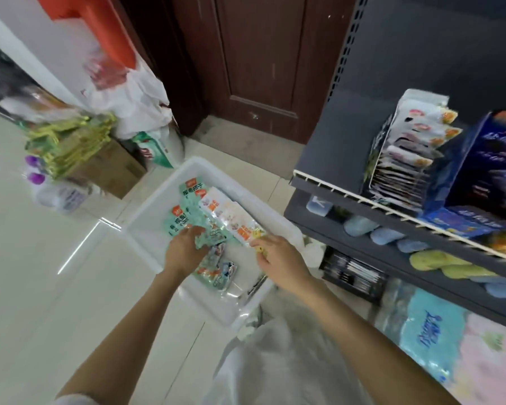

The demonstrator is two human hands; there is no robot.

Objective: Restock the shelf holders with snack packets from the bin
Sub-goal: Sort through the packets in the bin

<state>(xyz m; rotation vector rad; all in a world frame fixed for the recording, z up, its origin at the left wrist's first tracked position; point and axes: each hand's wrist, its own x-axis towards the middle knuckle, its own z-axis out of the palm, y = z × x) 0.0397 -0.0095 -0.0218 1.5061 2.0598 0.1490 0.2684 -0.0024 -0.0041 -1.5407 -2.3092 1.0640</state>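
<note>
Both hands are down inside the white bin (158,206), which sits on the floor just left of the dark shelf unit (333,147). The left hand (184,249) has its fingers curled over the near edges of the green snack packets (192,206), gripping them; the right hand (278,258) pinches the near end of the white-and-orange snack packets (231,217) between thumb and fingertips. The two fans of packets overlap, with their long axes running away from the person, up and to the left, so each hand holds its bundle by the short near edge. A few more green packets (216,270) lie loose on the bin floor between the wrists. The relation that matters for the coming move is where the wire holder (403,168) stands: on the upper shelf, up and to the right of the bin, well apart from both hands and higher than them. It already carries a row of upright white packets that look like the ones in the right hand. The right hand is the nearer one to it, so I judge it the natural hand to lift and carry its bundle across, turning the packets from lying flat to standing on edge to slot in behind those already there. The frame is blurred, so the exact finger contact on the lower packets cannot be read.
</note>
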